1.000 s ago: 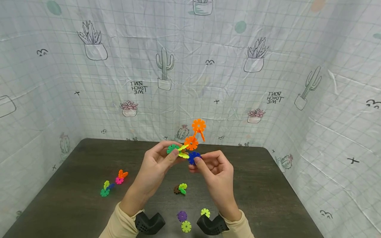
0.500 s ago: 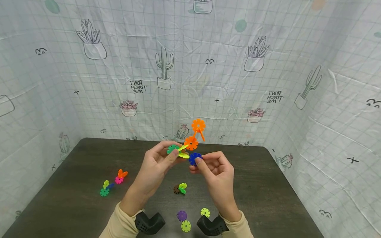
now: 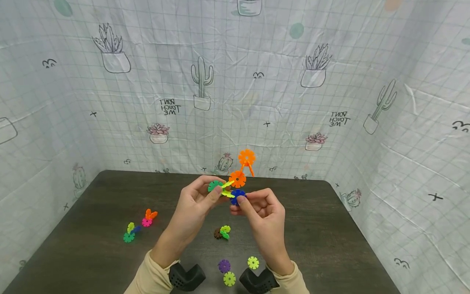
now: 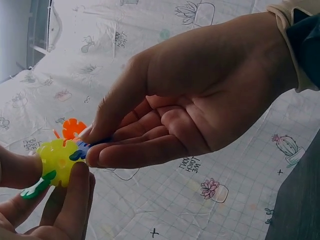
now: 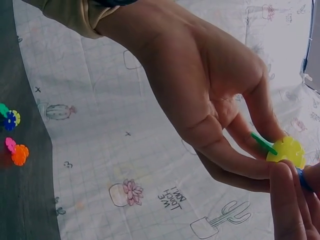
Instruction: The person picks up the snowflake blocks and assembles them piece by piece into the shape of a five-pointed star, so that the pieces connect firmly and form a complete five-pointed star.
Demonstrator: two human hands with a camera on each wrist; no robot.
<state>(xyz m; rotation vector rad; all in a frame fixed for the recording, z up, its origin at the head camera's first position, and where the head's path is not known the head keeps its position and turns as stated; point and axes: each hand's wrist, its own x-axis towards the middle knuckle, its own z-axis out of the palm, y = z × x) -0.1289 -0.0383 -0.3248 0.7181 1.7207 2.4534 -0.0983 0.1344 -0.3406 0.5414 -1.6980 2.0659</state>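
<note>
In the head view my left hand (image 3: 193,208) pinches a green snowflake disc (image 3: 214,186) between thumb and fingers. Joined to it are thin yellow discs (image 3: 228,193) seen nearly edge-on, with an orange snowflake disc (image 3: 237,179) beyond and another orange disc (image 3: 247,157) at the top of the chain. A blue snowflake disc (image 3: 237,197) is pinched by my right hand (image 3: 266,218), its edge right at the lower yellow disc. In the left wrist view a yellow disc (image 4: 60,162) faces the camera and overlaps the blue one, whose far part is hidden by fingers.
On the dark table (image 3: 323,237) lie a brown, yellow and green cluster (image 3: 222,233), a purple disc (image 3: 224,266) and two loose yellow discs (image 3: 253,262). Farther left are a pink-orange cluster (image 3: 148,218) and a green-yellow-blue cluster (image 3: 130,233). A patterned curtain (image 3: 235,102) surrounds the table.
My right hand has moved slightly left, bringing the blue disc closer against the yellow one. The left hand and its chain have shifted a little right and down.
</note>
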